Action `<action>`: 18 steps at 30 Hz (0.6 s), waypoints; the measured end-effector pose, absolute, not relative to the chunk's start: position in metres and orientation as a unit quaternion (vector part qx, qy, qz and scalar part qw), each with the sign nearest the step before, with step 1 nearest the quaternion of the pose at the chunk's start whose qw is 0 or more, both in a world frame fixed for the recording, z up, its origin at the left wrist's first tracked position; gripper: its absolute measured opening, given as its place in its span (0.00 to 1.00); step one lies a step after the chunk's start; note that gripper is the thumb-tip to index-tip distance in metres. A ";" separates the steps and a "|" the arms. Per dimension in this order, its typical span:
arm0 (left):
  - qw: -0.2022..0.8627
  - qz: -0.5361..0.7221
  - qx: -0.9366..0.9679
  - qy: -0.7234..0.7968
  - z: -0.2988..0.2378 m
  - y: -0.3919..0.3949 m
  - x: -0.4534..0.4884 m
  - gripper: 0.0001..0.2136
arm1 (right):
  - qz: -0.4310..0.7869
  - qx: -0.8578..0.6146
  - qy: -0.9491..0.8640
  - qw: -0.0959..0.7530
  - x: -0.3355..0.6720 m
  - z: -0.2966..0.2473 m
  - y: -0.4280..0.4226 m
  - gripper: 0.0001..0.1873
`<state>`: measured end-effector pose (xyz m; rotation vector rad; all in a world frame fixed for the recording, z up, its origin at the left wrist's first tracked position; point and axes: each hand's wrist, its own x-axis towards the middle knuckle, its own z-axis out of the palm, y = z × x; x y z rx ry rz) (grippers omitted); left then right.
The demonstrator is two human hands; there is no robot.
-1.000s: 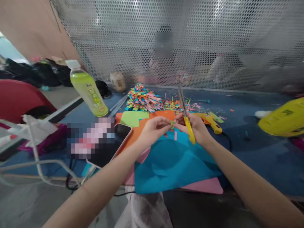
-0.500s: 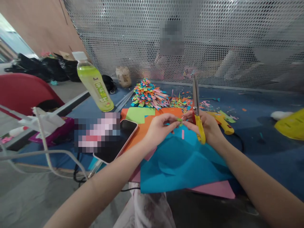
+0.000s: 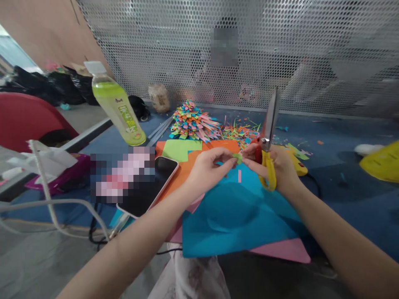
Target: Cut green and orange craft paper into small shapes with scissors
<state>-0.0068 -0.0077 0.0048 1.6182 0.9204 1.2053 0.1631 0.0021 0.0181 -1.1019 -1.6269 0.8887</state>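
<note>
A small green piece of paper [image 3: 237,158] is pinched between the fingertips of my left hand [image 3: 213,166]. From the other side, the fingertips of my right hand [image 3: 280,168] touch this piece, while the hand also keeps hold of yellow-and-red-handled scissors [image 3: 270,124], blades pointing up. Below both hands lies a large blue paper sheet [image 3: 237,220], with a narrow pink strip [image 3: 240,176] on it. Just beyond them stands a cone of many coloured folded paper strips [image 3: 191,122]. Loose paper scraps [image 3: 238,133] are heaped beside it.
A tilted green drink bottle [image 3: 118,108], a black-screened phone [image 3: 149,187] and a purple tissue box [image 3: 56,172] are on the left. A yellow glue gun [image 3: 299,164] lies behind my right hand. Perforated metal [image 3: 174,50] closes off the back. White cables [image 3: 52,203] hang at the left edge.
The scissors in my right hand have tilted, their tips swinging to the right. The green piece shows a wider face between my fingertips. The view has shifted slightly.
</note>
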 end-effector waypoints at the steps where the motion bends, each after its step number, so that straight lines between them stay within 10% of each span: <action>1: 0.437 0.477 0.665 0.373 0.005 -0.008 -0.007 0.06 | 0.373 -0.448 -0.656 0.480 0.163 0.018 0.002 0.15; 18: 0.424 0.667 0.563 0.242 0.034 -0.023 -0.014 0.08 | 0.463 -0.423 -0.716 0.307 0.165 0.032 -0.028 0.11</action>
